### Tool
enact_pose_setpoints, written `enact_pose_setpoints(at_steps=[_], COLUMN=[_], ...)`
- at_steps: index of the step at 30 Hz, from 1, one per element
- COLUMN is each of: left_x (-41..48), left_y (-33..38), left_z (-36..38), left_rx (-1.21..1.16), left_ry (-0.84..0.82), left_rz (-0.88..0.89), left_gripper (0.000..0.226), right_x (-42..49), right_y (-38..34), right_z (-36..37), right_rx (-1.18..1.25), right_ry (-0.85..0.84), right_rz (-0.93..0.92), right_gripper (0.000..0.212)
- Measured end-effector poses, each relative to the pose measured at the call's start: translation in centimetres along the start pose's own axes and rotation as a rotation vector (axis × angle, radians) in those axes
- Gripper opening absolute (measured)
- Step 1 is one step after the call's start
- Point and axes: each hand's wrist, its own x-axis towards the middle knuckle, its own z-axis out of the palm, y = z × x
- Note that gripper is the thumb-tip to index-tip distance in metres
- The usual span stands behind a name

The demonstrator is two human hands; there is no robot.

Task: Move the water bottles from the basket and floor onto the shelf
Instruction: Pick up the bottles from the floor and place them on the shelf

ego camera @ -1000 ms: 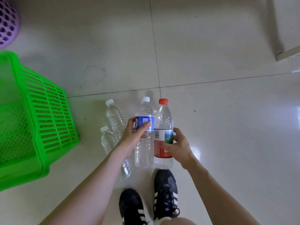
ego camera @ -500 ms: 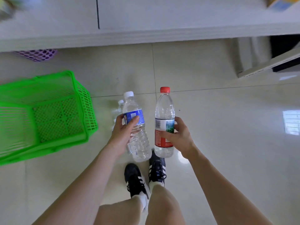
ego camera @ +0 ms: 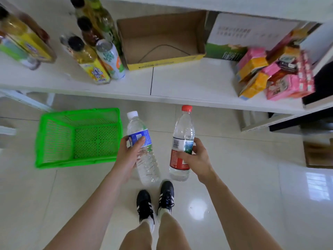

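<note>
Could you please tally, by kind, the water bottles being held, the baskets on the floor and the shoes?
Water bottles: 2 (white-capped bottle in the left hand, red-capped bottle in the right hand)
Baskets: 1 (green basket)
Shoes: 2 (left shoe, right shoe)
Total: 5

My left hand [ego camera: 128, 156] curls round the middle of the blue-label bottle [ego camera: 149, 168], with the thumb across the label. My right hand [ego camera: 198, 159] grips the red-cap bottle [ego camera: 183, 130] at its label. Behind each grip, a bare arm reaches forward.
</note>
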Motion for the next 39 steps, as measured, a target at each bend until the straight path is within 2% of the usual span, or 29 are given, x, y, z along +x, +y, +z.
enact_pose_setpoints(at_steps=[3, 9, 12, 16, 24, 33, 39], left_x=[-3.2, -9.3, -11.9, -14.4, -17.6, -16.9, -14.3], left_y=[3.6, 10.0, 12.4, 15.4, 21.4, 29.0, 36.4], left_z=[-0.8, -3.8, -6.0, -9.7, -20.0, -29.1, -31.8], left_rx=[-0.021, -0.054, -0.062, -0.091, 0.010, 0.011, 0.028], left_ry=[0.022, 0.062, 0.076, 0.067, -0.005, -0.034, -0.049], left_rz=[0.048, 0.189, 0.258, 0.324, 0.505, 0.690, 0.763], left_gripper=[0.069, 0.074, 0.074, 0.066, 0.055, 0.050, 0.062], right_x=[-2.1, -6.3, -8.4, -11.7, -17.8, -19.7, -17.1], right_y=[-4.0, -11.8, -14.6, -17.3, -21.7, -29.1, -35.9], right_z=[0.6, 2.8, 4.6, 7.7, 16.8, 25.9, 29.7], right_rx=[-0.009, -0.008, 0.001, 0.002, 0.027, 0.035, 0.028], right_ry=[-0.013, -0.063, -0.098, -0.118, -0.109, -0.115, -0.106], right_rz=[-0.051, -0.190, -0.253, -0.332, -0.488, -0.624, -0.672], right_gripper=[0.059, 0.047, 0.048, 0.052, 0.057, 0.055, 0.058])
